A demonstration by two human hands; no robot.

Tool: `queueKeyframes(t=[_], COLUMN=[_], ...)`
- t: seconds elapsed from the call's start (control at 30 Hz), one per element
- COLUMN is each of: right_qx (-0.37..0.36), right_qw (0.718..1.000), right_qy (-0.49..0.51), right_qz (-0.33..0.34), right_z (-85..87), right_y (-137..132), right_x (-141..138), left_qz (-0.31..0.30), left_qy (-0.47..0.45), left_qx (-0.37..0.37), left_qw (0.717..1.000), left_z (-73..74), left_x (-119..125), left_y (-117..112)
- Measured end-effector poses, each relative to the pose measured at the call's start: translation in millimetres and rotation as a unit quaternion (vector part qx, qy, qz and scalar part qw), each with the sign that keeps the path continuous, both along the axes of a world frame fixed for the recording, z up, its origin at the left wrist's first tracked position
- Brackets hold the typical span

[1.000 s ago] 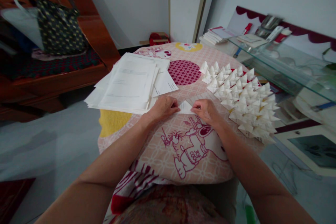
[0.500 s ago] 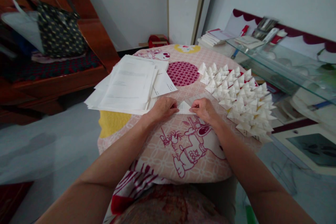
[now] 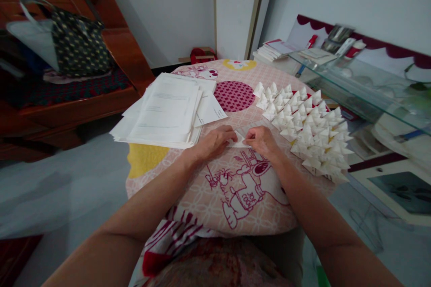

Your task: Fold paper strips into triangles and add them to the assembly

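Note:
A small white folded paper triangle (image 3: 239, 140) lies on the pink cartoon-printed cloth (image 3: 235, 188) in front of me. My left hand (image 3: 215, 141) presses on its left side with fingers curled over it. My right hand (image 3: 264, 141) pinches its right edge. Most of the paper is hidden under my fingers. To the right sits a large cluster of several finished white folded paper triangles (image 3: 305, 125).
A stack of white paper sheets (image 3: 168, 110) lies at the cloth's far left. A glass shelf (image 3: 363, 89) with books and clutter stands at the right. A wooden bench (image 3: 67, 94) with a dotted bag (image 3: 77, 45) is at the left, above grey floor.
My left hand has slid rightward over the paper triangle, covering more of it. My right hand has barely moved.

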State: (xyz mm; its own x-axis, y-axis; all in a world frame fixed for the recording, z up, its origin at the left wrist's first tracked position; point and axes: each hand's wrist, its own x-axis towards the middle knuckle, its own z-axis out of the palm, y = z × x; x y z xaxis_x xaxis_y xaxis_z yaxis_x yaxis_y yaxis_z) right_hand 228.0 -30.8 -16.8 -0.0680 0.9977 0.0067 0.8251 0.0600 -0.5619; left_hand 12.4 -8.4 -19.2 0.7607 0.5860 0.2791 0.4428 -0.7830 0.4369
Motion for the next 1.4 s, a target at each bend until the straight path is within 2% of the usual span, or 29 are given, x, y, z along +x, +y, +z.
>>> queueKeyframes(t=[0.07, 0.13, 0.23, 0.3, 0.4, 0.47, 0.53, 0.77, 0.97, 1.1, 1.27, 1.4], right_qx=[0.000, -0.003, 0.001, 0.033, 0.091, 0.073, 0.042, -0.072, -0.070, -0.069, -0.082, -0.097], right_qw=[1.000, 0.999, 0.998, 0.997, 0.993, 0.991, 0.993, 0.993, 0.997, 0.997, 0.996, 0.993], right_qy=[-0.014, -0.028, -0.029, -0.007, 0.068, 0.109, 0.099, 0.095, 0.002, -0.022, -0.008, 0.024], right_qz=[-0.017, -0.035, -0.059, -0.072, -0.028, 0.033, 0.050, -0.001, -0.020, -0.012, -0.018, -0.065], right_z=[0.6, 1.4, 3.1, 4.6, 6.2, 5.8, 4.3, 3.3, 8.2, 9.6, 11.3, 9.7], right_y=[0.9, 1.4, 0.6, -1.0, -4.0, -5.2, -5.4, -3.1, -3.3, -2.7, -4.8, -6.9], right_x=[3.7, 10.6, 20.6, 21.6, 11.5, 1.7, -5.2, -4.9, -14.5, -13.0, 3.6, 24.5], left_qz=[-0.051, -0.071, -0.067, -0.064, -0.062, -0.062, -0.061, -0.068, -0.064, -0.060, -0.054, -0.048], left_qy=[0.003, 0.017, 0.047, 0.069, 0.089, 0.089, 0.085, 0.044, 0.041, 0.042, 0.049, 0.043], left_qx=[-0.008, -0.010, 0.008, 0.019, 0.030, 0.032, 0.033, -0.005, -0.013, -0.014, -0.019, -0.022], left_qw=[0.999, 0.997, 0.997, 0.995, 0.994, 0.994, 0.994, 0.997, 0.997, 0.997, 0.997, 0.998], left_z=[-3.2, -7.2, -10.9, -10.6, -8.1, -6.9, -6.9, -7.1, -5.2, -5.4, -5.7, -6.4], left_x=[-0.3, -0.9, -1.4, -1.3, -0.9, -0.8, -0.8, -2.3, -2.5, -2.6, -3.0, -2.7], left_y=[1.2, 3.6, 6.2, 6.0, 4.2, 3.7, 4.2, 7.5, 6.1, 6.0, 6.1, 6.4])
